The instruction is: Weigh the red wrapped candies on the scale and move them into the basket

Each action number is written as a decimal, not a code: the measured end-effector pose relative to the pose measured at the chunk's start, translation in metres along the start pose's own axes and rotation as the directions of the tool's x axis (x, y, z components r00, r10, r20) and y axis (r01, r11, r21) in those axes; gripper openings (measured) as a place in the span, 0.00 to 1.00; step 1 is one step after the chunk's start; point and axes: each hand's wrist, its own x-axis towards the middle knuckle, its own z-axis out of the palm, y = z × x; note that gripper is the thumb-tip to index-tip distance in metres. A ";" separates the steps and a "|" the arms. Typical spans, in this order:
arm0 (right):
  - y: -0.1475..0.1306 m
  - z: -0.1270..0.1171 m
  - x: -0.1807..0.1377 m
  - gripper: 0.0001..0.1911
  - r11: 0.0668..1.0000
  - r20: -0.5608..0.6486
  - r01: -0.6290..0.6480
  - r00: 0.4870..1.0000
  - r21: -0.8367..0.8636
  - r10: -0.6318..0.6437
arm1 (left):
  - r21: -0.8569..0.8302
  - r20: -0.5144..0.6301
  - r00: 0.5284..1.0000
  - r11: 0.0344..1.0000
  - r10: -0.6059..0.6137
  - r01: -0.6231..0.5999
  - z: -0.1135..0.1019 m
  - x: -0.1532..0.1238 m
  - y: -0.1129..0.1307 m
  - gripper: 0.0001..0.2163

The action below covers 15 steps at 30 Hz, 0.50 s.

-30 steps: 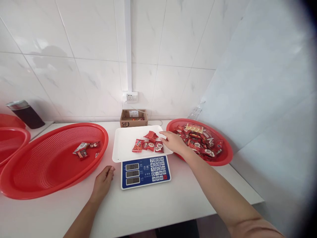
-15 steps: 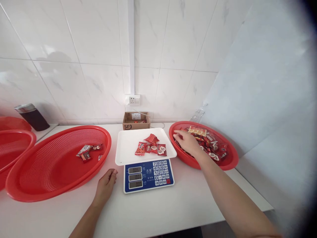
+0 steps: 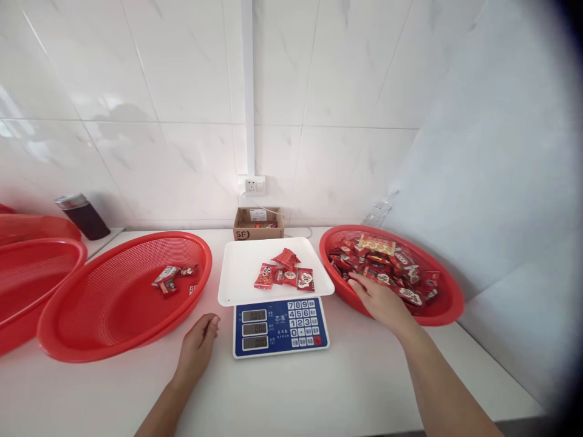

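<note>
A blue electronic scale (image 3: 280, 328) carries a white tray (image 3: 241, 273) with several red candy packets (image 3: 286, 272). My right hand (image 3: 380, 300) reaches over the near rim of the right red basket (image 3: 444, 306), which is full of red candy packets (image 3: 387, 264); its fingers lie spread on the packets and hold nothing I can see. My left hand (image 3: 198, 346) rests on the white table beside the scale's left edge, fingers loosely curled, holding nothing.
A large red mesh basket (image 3: 91, 315) at left holds a few packets (image 3: 170, 279). More red baskets (image 3: 27, 273) stack at far left. A small cardboard box (image 3: 258, 223), a wall socket (image 3: 253, 185) and a dark canister (image 3: 84, 215) stand along the tiled wall.
My right hand has left the scale tray and moved right into the candy-filled basket, then down to its near rim. The left hand stays by the scale. The view has shifted.
</note>
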 end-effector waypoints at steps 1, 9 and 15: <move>0.000 0.000 -0.002 0.24 1.000 0.017 -0.008 1.000 0.007 0.008 | 0.067 -0.049 0.995 0.994 0.085 -0.082 -0.005 -0.004 0.004 0.12; 0.004 0.004 -0.005 0.26 0.996 0.025 0.023 0.999 -0.092 -0.021 | 0.617 -0.381 0.754 0.755 0.535 -0.224 -0.047 -0.023 0.017 0.11; 0.005 0.006 -0.004 0.25 0.993 -0.017 0.030 0.999 -0.114 -0.032 | 0.740 -0.297 0.855 0.668 0.425 -0.075 -0.063 -0.006 0.003 0.17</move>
